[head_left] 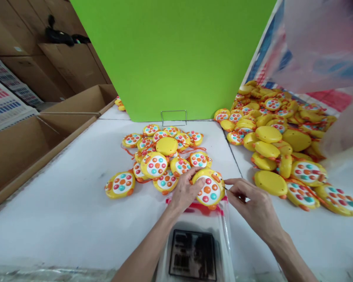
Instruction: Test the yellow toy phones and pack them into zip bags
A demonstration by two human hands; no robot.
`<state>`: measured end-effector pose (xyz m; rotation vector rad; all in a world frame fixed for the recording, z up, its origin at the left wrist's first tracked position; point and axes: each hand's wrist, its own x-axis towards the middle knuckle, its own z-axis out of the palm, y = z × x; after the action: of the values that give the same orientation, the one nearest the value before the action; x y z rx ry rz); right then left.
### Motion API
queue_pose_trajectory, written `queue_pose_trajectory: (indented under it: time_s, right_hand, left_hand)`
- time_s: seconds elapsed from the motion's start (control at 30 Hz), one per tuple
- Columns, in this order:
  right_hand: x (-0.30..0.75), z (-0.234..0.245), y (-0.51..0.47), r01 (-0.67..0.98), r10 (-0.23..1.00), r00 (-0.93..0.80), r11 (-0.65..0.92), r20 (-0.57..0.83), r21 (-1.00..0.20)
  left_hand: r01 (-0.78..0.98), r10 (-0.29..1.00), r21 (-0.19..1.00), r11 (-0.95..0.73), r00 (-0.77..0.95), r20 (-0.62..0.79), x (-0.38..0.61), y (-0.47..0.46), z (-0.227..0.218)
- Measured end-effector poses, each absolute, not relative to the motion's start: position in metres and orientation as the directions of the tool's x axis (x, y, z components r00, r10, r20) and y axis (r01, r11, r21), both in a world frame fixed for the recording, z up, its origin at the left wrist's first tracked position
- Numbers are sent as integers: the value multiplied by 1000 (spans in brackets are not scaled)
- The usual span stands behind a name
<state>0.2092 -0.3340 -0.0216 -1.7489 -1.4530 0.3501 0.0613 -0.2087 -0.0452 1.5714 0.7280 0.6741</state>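
Note:
My left hand (184,190) grips a yellow duck-shaped toy (209,188) with coloured buttons on a white face, fingers curled over its left rim. The toy sits at the mouth of a clear plastic bag (199,239) with a red strip and a dark printed label, lying on the white table. My right hand (250,201) is pinched at the bag's upper right corner beside the toy, thumb and fingers pressed together on the bag's edge.
A small pile of the same toys (161,156) lies just beyond my hands. A large heap (282,133) fills the right side. A green board (173,55) stands at the back on a wire stand. Open cardboard boxes (32,145) line the left.

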Motion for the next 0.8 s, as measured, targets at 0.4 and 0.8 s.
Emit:
queue_pose_trajectory:
  time_s: [0.4,0.8]
  right_hand:
    - [208,-22,-333,702,911,297,-6,285,-712]
    - [209,-22,-335,695,915,302,-19,268,-719]
  left_hand:
    - [82,769,993,-86,640,13,61,-208,-46]
    - [123,775,987,-99,632,-1,61,-209,-46]
